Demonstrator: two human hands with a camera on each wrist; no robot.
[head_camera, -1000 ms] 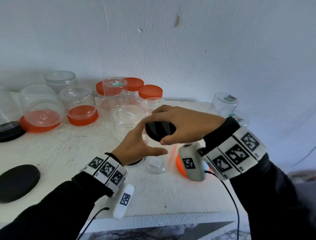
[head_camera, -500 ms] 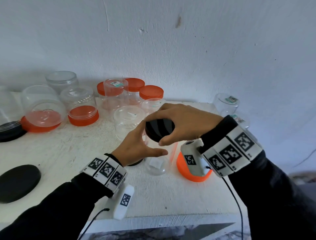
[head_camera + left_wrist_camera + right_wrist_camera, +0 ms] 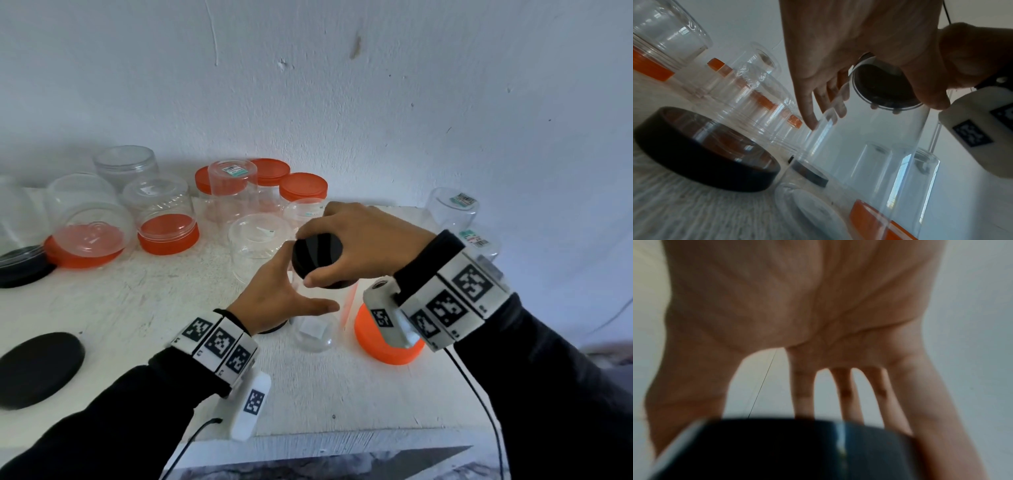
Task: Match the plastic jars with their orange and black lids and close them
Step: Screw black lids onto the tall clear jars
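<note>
A tall clear jar (image 3: 313, 330) stands upright on the white table (image 3: 137, 301) near the middle. My left hand (image 3: 277, 294) grips its side, thumb in front and fingers behind the clear wall (image 3: 869, 146). A small black lid (image 3: 317, 255) sits on the jar's mouth. My right hand (image 3: 356, 236) comes down from above, thumb and fingers curled round the lid's rim. The left wrist view shows the lid (image 3: 884, 86) from below through the jar. The blurred right wrist view shows the lid (image 3: 777, 449) under spread fingers.
An orange lid (image 3: 387, 346) lies under my right wrist. A wide black lid (image 3: 37, 370) lies at the front left and another black lid (image 3: 705, 154) beside my left hand. Several jars with orange lids (image 3: 301, 186) crowd the back; clear jars (image 3: 452, 209) stand at the right.
My right wrist has swung out to the right while the fingers stay on the black lid, uncovering more of the orange lid. The left hand and jar have stayed put.
</note>
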